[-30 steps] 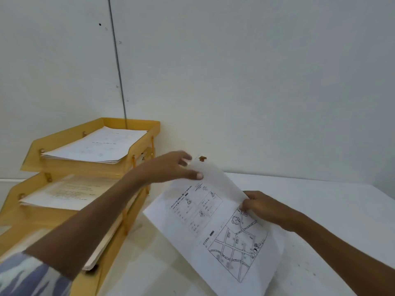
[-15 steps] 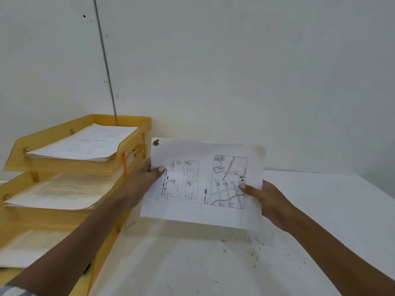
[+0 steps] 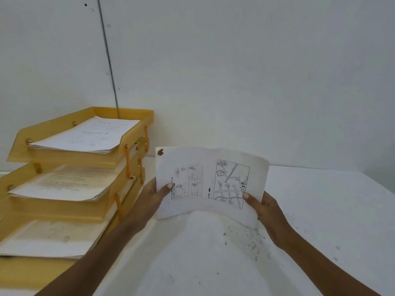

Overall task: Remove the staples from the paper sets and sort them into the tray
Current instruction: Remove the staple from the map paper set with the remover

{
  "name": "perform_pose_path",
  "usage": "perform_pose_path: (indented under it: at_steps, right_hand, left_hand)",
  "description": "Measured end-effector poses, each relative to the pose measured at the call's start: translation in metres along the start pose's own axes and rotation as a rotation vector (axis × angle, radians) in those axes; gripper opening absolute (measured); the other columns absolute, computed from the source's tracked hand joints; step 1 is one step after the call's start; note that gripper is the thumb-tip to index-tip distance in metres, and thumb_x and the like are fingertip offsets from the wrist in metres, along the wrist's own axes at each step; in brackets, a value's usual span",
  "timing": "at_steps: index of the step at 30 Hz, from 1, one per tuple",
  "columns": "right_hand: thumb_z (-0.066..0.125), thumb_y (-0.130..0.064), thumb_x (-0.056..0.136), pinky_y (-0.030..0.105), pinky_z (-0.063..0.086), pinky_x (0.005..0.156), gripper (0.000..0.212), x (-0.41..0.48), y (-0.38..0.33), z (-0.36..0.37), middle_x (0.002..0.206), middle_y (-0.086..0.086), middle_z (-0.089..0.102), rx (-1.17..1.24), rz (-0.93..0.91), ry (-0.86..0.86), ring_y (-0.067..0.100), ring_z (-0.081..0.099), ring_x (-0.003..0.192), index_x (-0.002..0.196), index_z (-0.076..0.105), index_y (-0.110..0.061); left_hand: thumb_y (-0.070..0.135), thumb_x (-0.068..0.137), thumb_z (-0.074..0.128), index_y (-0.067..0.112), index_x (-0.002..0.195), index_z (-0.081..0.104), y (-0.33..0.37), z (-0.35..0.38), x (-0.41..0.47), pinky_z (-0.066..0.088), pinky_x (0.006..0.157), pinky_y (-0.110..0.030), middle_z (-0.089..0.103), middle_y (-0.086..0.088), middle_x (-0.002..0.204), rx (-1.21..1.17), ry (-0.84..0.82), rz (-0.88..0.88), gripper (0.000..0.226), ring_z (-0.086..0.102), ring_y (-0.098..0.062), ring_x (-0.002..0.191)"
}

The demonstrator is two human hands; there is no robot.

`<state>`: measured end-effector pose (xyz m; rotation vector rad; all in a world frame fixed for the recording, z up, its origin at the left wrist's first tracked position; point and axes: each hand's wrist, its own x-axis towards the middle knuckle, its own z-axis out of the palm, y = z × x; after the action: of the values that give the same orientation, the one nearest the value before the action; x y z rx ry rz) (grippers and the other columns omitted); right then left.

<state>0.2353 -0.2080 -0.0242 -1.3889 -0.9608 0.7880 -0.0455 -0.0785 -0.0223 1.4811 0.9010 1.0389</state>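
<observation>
A white paper set (image 3: 210,169) printed with a map and small boxes is held upright above the table, bowed slightly in the middle. My left hand (image 3: 150,198) pinches its lower left edge, thumb on the front. My right hand (image 3: 264,207) pinches its lower right edge the same way. A rusty brown staple mark (image 3: 160,152) sits at the paper's top left corner. The yellow three-tier tray (image 3: 136,116) stands to the left, each tier holding a stack of papers.
The white table (image 3: 320,210) carries small dark specks (image 3: 252,242) below the paper. A white wall rises close behind, with a thin dark cable (image 3: 109,60) running down to the tray. The table's right edge shows at the far right.
The paper went from lying tilted on the table to being lifted and turned upright facing me. Both hands shifted to its lower edges, and it now bows a little.
</observation>
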Motion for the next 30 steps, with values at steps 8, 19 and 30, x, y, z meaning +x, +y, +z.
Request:
perform_pose_path:
  at_steps: [8, 19, 30]
  right_hand:
    - [0.062, -0.026, 0.099, 0.058, 0.054, 0.096, 0.017, -0.004, 0.008, 0.001, 0.11, -0.01, 0.077, -0.023, 0.088, 0.022, 0.021, 0.07, 0.11, 0.109, 0.07, -0.037]
    - [0.067, -0.024, 0.095, 0.055, 0.057, 0.093, 0.027, 0.009, -0.007, -0.021, 0.112, 0.0, 0.077, -0.119, 0.171, -0.037, 0.024, 0.073, 0.102, 0.123, 0.065, -0.021]
    - [0.075, -0.06, 0.077, 0.039, 0.045, 0.11, 0.079, 0.004, -0.089, 0.006, 0.138, -0.018, 0.054, -0.666, -0.07, -0.31, 0.005, 0.053, 0.125, 0.146, 0.045, -0.034]
  left_hand:
    - [0.024, 0.103, 0.056, 0.038, 0.129, 0.057, -0.01, 0.003, -0.001, 0.06, 0.083, -0.025, 0.071, 0.021, 0.121, 0.026, -0.007, 0.006, 0.029, 0.068, -0.005, 0.113]
    - [0.026, 0.103, 0.057, 0.024, 0.134, 0.058, 0.014, -0.015, 0.014, 0.059, 0.091, -0.033, 0.073, 0.01, 0.123, 0.251, -0.158, 0.025, 0.031, 0.071, -0.013, 0.11]
    - [0.022, 0.102, 0.06, 0.016, 0.129, 0.061, 0.067, -0.011, 0.028, 0.061, 0.087, -0.03, 0.074, 0.001, 0.123, 0.566, -0.75, -0.109, 0.027, 0.074, -0.015, 0.106]
